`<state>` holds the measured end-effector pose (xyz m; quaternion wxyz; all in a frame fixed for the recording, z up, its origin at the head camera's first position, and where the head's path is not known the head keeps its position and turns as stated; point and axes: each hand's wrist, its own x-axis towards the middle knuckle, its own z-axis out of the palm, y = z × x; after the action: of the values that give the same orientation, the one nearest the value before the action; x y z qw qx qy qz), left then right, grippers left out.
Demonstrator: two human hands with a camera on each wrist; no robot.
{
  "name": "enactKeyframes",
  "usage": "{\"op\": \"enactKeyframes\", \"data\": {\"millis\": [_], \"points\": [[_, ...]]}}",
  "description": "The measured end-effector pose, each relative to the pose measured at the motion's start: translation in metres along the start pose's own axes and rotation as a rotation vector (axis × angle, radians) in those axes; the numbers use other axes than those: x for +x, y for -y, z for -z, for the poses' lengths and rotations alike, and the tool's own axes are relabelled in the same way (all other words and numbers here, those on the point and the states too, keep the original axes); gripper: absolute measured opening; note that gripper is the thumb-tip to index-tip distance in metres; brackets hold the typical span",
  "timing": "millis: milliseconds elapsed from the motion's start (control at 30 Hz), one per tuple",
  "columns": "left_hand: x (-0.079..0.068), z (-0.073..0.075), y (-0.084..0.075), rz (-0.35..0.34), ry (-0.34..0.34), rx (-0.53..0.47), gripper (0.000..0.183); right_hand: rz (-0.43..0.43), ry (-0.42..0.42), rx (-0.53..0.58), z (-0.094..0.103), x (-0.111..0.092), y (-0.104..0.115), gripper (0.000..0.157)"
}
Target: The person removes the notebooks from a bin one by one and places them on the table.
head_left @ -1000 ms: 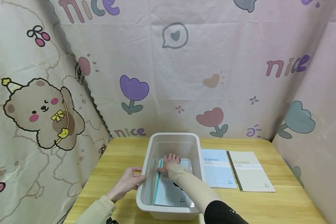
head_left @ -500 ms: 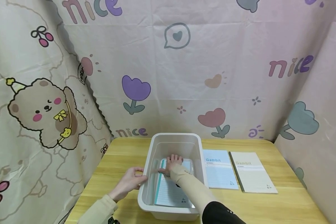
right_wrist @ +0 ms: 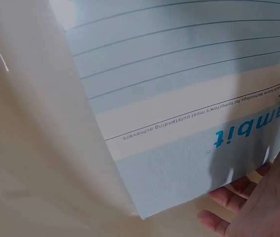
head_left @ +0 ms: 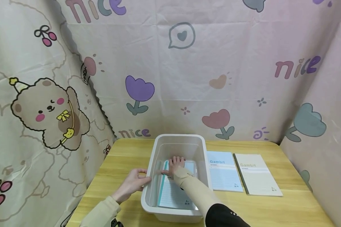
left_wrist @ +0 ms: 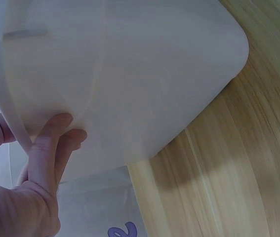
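Observation:
A white plastic bin (head_left: 176,217) stands on the wooden table. My left hand (head_left: 133,183) pinches its left rim, thumb on one side and fingers against the outer wall (left_wrist: 144,89). Inside the bin lies a light blue notebook (head_left: 174,195) with a teal spine. Resting over its upper part is my right hand (head_left: 176,165), fingers spread, thumb out toward the spine. In the right wrist view, the fingertips (right_wrist: 211,219) reach past the top edge of the notebook cover (right_wrist: 164,182). Part of the cover is hidden under the hand and sleeve.
Right of the bin lie a blue notebook (head_left: 224,173), partly behind the bin's rim, and a cream notebook (head_left: 258,176) with a dark spine. The wooden table (head_left: 272,209) meets a patterned curtain (head_left: 170,78) at the back; another curtain (head_left: 31,157) hangs at the left.
The head view has shifted slightly, so everything sits a little further right. Both hands keep nearly the same places on the rim and the notebook.

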<state>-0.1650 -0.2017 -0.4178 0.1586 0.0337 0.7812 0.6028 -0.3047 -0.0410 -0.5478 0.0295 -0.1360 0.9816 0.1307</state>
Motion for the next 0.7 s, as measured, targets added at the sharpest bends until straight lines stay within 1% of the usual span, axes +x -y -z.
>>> {"op": "enactKeyframes", "data": {"millis": [100, 233, 367, 533, 700], "points": [[0.0006, -0.0001, 0.0009, 0.000, 0.005, -0.004, 0.051, 0.000, -0.023, 0.010, -0.0009, -0.0007, 0.0001, 0.082], [0.0008, 0.0004, 0.0019, 0.006, 0.003, -0.002, 0.051, 0.001, -0.038, -0.030, -0.0051, 0.0004, 0.0009, 0.084], [0.0005, 0.0000, 0.0011, 0.009, -0.005, 0.002, 0.051, 0.008, -0.036, -0.049, -0.0025, -0.0004, 0.0006, 0.082], [-0.0006, -0.0011, -0.0005, 0.001, -0.014, 0.013, 0.051, 0.014, -0.074, -0.040, 0.0007, -0.0036, -0.0003, 0.078], [-0.0001, -0.0013, -0.0002, 0.002, -0.022, 0.014, 0.050, 0.026, -0.067, -0.036, 0.0008, -0.0038, -0.0017, 0.078]]}}
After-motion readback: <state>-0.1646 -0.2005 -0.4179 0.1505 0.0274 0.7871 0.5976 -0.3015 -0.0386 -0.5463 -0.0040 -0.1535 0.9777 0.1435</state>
